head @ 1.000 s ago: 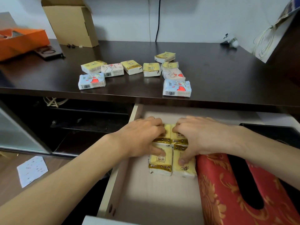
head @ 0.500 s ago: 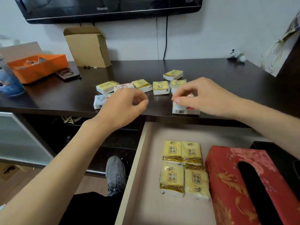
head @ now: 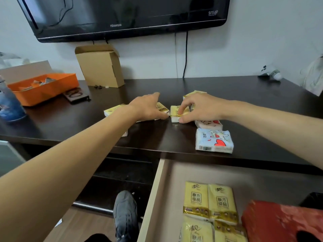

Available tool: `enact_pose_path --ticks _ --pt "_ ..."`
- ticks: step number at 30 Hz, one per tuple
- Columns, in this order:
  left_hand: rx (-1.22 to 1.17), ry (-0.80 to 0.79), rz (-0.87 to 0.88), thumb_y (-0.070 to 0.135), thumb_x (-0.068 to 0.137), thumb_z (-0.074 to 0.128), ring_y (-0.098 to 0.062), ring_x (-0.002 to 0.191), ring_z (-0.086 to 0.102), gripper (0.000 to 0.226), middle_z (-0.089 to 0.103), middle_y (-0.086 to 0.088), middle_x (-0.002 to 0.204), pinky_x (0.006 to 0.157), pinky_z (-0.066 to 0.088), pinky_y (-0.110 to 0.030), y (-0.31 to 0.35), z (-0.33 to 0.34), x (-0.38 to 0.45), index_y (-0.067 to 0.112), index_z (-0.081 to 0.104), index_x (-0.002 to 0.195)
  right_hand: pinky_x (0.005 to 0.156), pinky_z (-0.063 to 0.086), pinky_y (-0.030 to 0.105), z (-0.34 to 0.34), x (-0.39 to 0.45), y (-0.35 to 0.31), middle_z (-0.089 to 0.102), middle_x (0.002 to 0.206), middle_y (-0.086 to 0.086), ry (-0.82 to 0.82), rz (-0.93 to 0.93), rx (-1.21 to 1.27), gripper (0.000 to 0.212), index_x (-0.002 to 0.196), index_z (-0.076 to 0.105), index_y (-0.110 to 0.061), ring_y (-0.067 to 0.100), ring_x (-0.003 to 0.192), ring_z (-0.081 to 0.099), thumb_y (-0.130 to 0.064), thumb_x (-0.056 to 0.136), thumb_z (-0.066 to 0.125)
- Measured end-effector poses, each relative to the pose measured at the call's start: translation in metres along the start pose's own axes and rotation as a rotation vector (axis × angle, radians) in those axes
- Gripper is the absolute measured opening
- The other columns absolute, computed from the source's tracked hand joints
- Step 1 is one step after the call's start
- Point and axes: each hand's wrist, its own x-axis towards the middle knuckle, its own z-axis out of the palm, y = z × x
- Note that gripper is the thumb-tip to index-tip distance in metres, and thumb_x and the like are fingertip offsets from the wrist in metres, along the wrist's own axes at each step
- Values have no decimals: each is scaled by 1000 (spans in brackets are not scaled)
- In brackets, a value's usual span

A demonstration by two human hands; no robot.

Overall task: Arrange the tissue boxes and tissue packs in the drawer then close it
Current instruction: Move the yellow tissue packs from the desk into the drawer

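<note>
Several small tissue packs lie on the dark tabletop [head: 70,123]. My left hand [head: 148,107] rests over a yellow pack [head: 163,108], fingers closing around it. My right hand [head: 201,109] pinches another yellow pack [head: 176,113] between thumb and fingers. A pink-white pack [head: 208,124] and a blue heart-print pack [head: 214,140] lie near the table's front edge. Another yellow pack [head: 113,110] shows left of my wrist. The open drawer [head: 153,198] below holds several yellow packs [head: 209,199] in a block and a red tissue box [head: 279,222] to their right.
An orange tray [head: 43,88], a phone [head: 76,96] and an open cardboard box [head: 101,65] stand at the back left. A blue bottle [head: 8,103] is at the far left. A television [head: 122,16] hangs above. A grey shoe [head: 125,213] is beside the drawer.
Both hands left the yellow packs in the drawer, rose to the tabletop and now close on two yellow packs there. The view tilted upward.
</note>
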Motion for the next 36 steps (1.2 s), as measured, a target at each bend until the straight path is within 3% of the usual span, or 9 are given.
enact_pose_path --ticks 3,6,10,14,17,22,29,32,36 --pt "27 -80 21 54 80 71 -30 118 55 74 58 -8 137 98 46 -43 -3 -5 9 14 49 138 76 45 30 -1 7 5 59 129 -7 -41 11 -33 28 109 70 -37 7 101 57 -47 85 80" --pt "-28 14 54 52 72 79 -28 113 58 77 62 -6 129 96 48 -45 -1 -21 2 15 53 135 88 44 34 1 7 5 60 140 -2 1 18 -36 38 118 69 -33 18 119 58 -41 84 83" --pt "-87 97 109 48 70 81 -23 106 60 76 63 -3 124 94 51 -44 1 -37 -24 16 53 133 88 45 31 -1 -3 -1 59 135 -3 115 18 23 54 127 63 -27 16 116 55 -42 80 86" --pt "-178 96 137 37 75 82 -23 109 60 75 62 -5 127 95 51 -39 3 -38 -59 13 50 138 82 46 27 -6 -29 -14 55 128 -4 176 -4 30 59 131 59 -25 16 113 55 -41 80 86" --pt "-280 87 152 32 76 82 -21 111 60 76 61 -4 129 93 49 -32 10 -38 -91 13 49 141 93 51 37 -12 -62 -26 55 126 -3 224 -32 27 60 131 60 -25 19 113 58 -42 79 85" --pt "-490 -35 280 45 71 85 -1 109 63 72 68 12 120 97 50 -23 24 -33 -155 22 59 134 99 51 33 -11 -146 -39 58 127 -15 291 -93 114 76 141 57 -35 5 113 61 -62 73 75" --pt "-648 -366 435 52 71 84 -3 98 69 50 73 18 106 87 54 -27 48 15 -226 34 68 115 89 50 19 25 -259 -54 67 122 -26 73 -89 169 56 125 64 -47 0 115 64 -75 77 70" --pt "-510 -372 464 61 67 81 5 99 63 63 71 23 105 81 49 -18 55 35 -239 34 66 122 91 51 30 42 -283 -56 60 122 -33 -44 -79 12 57 121 57 -53 -6 116 59 -87 75 58" --pt "-393 -324 527 65 63 80 8 101 53 74 66 22 106 80 43 -6 57 48 -253 40 57 129 97 49 40 57 -294 -57 58 116 -27 -136 -114 -140 44 108 51 -49 5 111 58 -79 77 60"
